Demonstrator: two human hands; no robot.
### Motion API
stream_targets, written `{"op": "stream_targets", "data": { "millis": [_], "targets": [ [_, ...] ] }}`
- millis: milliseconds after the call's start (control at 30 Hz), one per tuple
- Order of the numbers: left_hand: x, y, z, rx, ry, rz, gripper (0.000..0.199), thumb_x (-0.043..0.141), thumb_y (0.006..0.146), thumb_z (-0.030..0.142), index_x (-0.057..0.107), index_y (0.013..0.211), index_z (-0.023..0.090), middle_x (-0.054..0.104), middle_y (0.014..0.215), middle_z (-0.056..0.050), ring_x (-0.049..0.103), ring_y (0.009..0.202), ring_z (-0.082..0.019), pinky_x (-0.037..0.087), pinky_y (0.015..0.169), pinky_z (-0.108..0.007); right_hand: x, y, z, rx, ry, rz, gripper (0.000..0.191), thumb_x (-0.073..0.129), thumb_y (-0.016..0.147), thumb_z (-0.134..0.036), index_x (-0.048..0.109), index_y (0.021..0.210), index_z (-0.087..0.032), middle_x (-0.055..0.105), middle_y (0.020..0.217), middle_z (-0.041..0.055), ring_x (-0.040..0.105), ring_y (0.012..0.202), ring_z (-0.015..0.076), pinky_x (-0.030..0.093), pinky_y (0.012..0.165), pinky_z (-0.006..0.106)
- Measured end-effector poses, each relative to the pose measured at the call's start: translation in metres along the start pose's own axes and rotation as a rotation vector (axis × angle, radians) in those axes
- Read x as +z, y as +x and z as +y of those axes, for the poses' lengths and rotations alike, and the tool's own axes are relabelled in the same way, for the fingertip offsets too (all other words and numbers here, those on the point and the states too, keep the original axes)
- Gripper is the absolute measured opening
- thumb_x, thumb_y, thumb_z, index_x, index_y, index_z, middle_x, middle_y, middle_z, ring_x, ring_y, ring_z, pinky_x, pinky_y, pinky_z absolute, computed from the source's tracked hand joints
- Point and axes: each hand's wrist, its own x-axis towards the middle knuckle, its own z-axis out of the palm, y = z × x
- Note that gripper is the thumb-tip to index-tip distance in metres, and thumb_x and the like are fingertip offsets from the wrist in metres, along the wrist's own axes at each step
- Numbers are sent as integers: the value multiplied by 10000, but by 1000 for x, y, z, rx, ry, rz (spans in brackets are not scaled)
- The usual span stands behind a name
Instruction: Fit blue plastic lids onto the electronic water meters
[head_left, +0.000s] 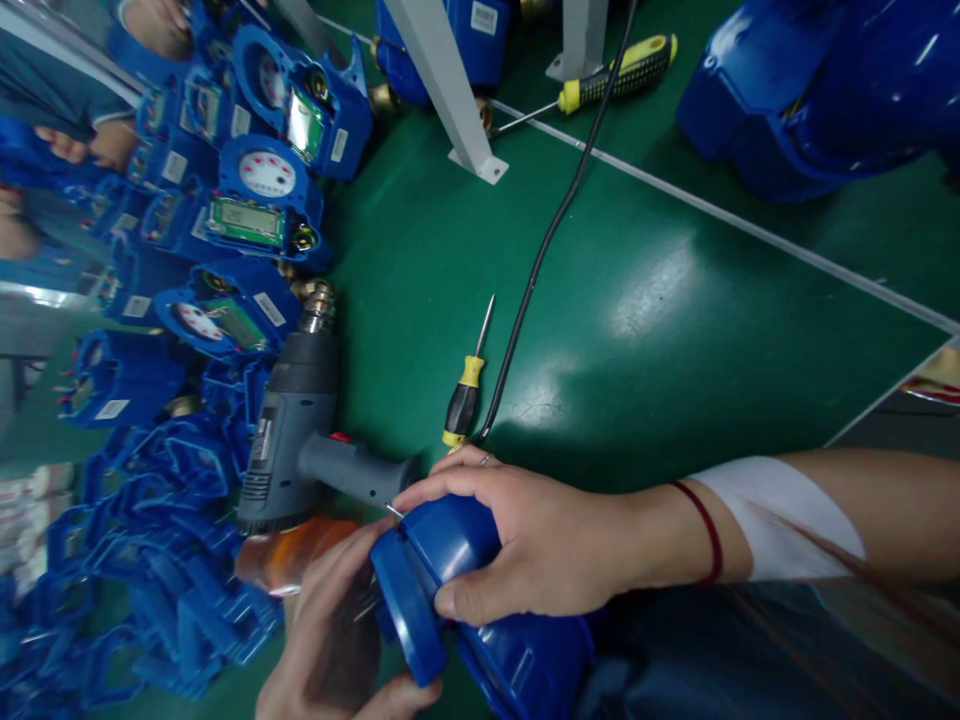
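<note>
My right hand [547,540] comes in from the right and wraps over a blue plastic water meter housing [517,660], its thumb near the seam. My left hand [330,630], at the bottom, grips a blue rounded lid [411,605] at the end of that housing, with the thumb at its lower edge. A thin metal pin [394,511] sticks out beside the lid near my right fingertips. My palms hide part of the housing. Just beyond my hands lie a grey heat gun [292,430] and a small yellow-and-black screwdriver [465,395].
Several blue water meters [262,190] with dials and displays stand at left, above a heap of blue plastic frames [172,560]. An orange translucent roll [292,555] lies by the heat gun. A black cable [536,265], a larger screwdriver [622,75] and a metal leg [442,90] cross the green table [720,330]. Other people's hands [112,145] work at far left.
</note>
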Motion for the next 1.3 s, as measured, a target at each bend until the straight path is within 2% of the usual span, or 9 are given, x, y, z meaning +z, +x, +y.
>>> {"op": "stream_targets", "data": {
  "millis": [167, 333, 600, 767, 1000, 1100, 1233, 1300],
  "targets": [
    [3, -1, 1, 40, 33, 77, 774, 848, 531, 343, 580, 1254, 277, 596, 1219, -54, 580, 1100, -311, 541, 921, -366, -1, 3, -2, 13, -12, -6, 590, 729, 675, -279, 562, 1234, -193, 472, 1226, 72, 517, 1124, 215, 448, 986, 371],
    [0, 0, 6, 3, 111, -13, 774, 840, 544, 276, 560, 1260, 365, 592, 1241, 10, 583, 1101, -287, 527, 950, -369, -3, 2, 0, 1, -2, -2, 609, 751, 680, -303, 550, 1245, -200, 468, 1230, 75, 497, 1147, 216, 415, 1016, 379],
    [1, 0, 11, 23, 179, -6, 750, 820, 579, 342, 543, 1275, 379, 577, 1257, 9, 580, 1093, -295, 511, 964, -390, -3, -3, 3, -7, 5, -6, 640, 745, 731, -287, 481, 1308, -197, 408, 1292, 87, 463, 1187, 203, 390, 1041, 358],
    [4, -1, 8, 30, 269, 16, 820, 843, 526, 404, 528, 1282, 386, 586, 1233, -15, 594, 1059, -309, 531, 911, -404, -2, -1, 5, -26, 1, -13, 616, 717, 746, -248, 482, 1309, -161, 410, 1265, 106, 459, 1179, 218, 386, 1040, 379],
    [2, 2, 13, 11, 215, -8, 801, 839, 528, 381, 532, 1269, 380, 564, 1191, -50, 583, 1064, -332, 533, 896, -453, -9, -3, 11, -146, -1, -41, 504, 614, 850, -290, 479, 1316, -155, 445, 1245, 106, 444, 1211, 194, 334, 1084, 359],
    [-3, 8, 9, 89, 263, -51, 817, 838, 504, 352, 527, 1260, 360, 578, 1149, -57, 607, 1008, -309, 561, 822, -416, -9, -3, 12, -177, -29, -21, 496, 629, 841, -301, 508, 1289, -126, 462, 1231, 116, 454, 1198, 191, 341, 1077, 331],
    [-6, 14, 7, 136, 389, -117, 757, 811, 531, 431, 531, 1222, 300, 616, 1090, -81, 632, 962, -318, 534, 847, -475, -9, -4, 13, -164, -51, -25, 507, 634, 837, -307, 500, 1294, -134, 466, 1240, 117, 470, 1182, 192, 360, 1063, 331],
    [-2, 18, 12, 108, 475, -68, 767, 809, 472, 514, 567, 1158, 269, 642, 1084, -97, 636, 964, -344, 521, 858, -514, -9, -4, 12, -164, -56, -18, 509, 625, 842, -319, 492, 1298, -136, 465, 1238, 117, 470, 1183, 191, 360, 1064, 330]
  ]
}}
